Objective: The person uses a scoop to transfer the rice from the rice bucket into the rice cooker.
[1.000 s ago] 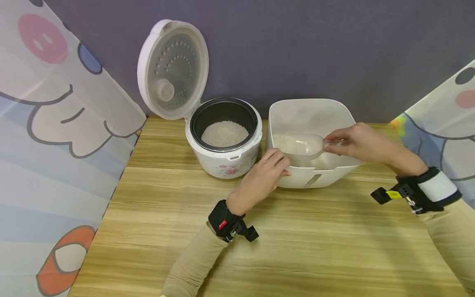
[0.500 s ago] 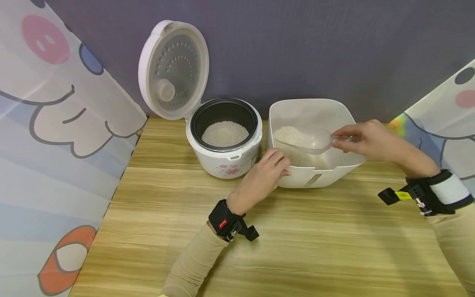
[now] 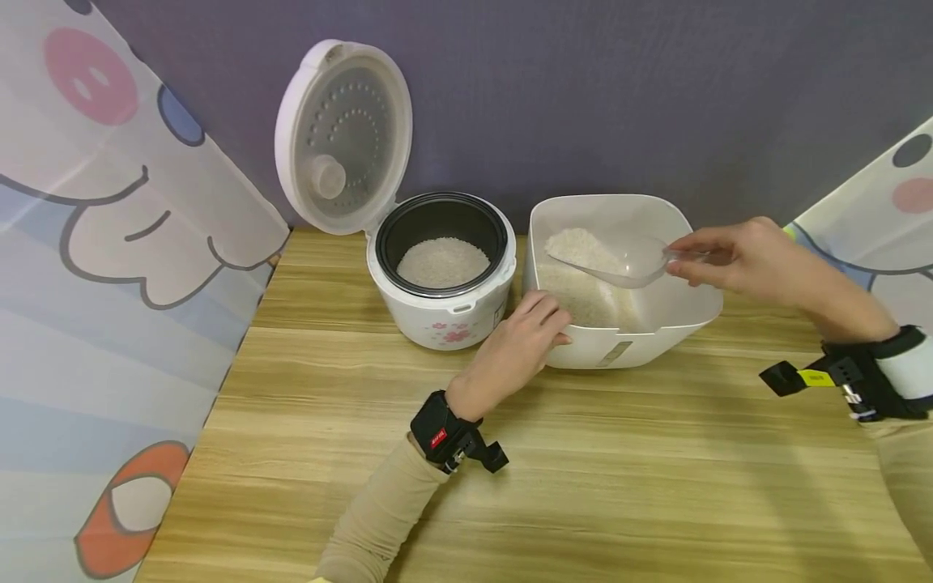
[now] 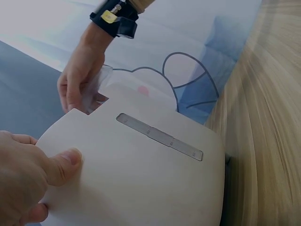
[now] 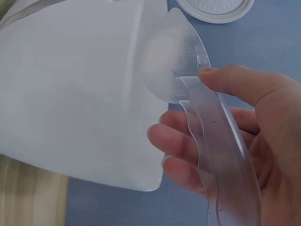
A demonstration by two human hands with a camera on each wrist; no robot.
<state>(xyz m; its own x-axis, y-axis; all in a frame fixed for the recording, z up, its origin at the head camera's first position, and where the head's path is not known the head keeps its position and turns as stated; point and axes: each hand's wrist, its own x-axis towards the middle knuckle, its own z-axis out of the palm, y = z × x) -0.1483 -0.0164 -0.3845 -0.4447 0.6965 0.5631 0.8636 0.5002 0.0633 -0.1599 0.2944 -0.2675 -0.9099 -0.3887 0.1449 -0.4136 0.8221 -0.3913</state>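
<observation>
My right hand (image 3: 751,255) holds a clear plastic scoop (image 3: 641,263) by its handle, thumb against the near end of it in the right wrist view. Heaped rice (image 3: 579,247) fills the scoop's front part. The scoop is above a white rice bin (image 3: 612,212), which has more rice (image 3: 583,295) inside. My left hand (image 3: 521,340) grips the bin's front left rim, its thumb (image 4: 66,165) pressed on the outer wall. Left of the bin stands a white rice cooker (image 3: 430,324) with its lid (image 3: 342,138) raised and rice (image 3: 443,263) in its dark inner pot (image 3: 397,227).
Everything stands on a wooden table (image 3: 466,518), the cooker and bin side by side near its back edge. A dark grey wall (image 3: 554,97) rises behind. Cartoon-printed panels (image 3: 109,243) flank the table on the left and right.
My right hand has drawn the scoop up and to the right, out of the rice and now heaped with it. The left hand stays on the bin's rim.
</observation>
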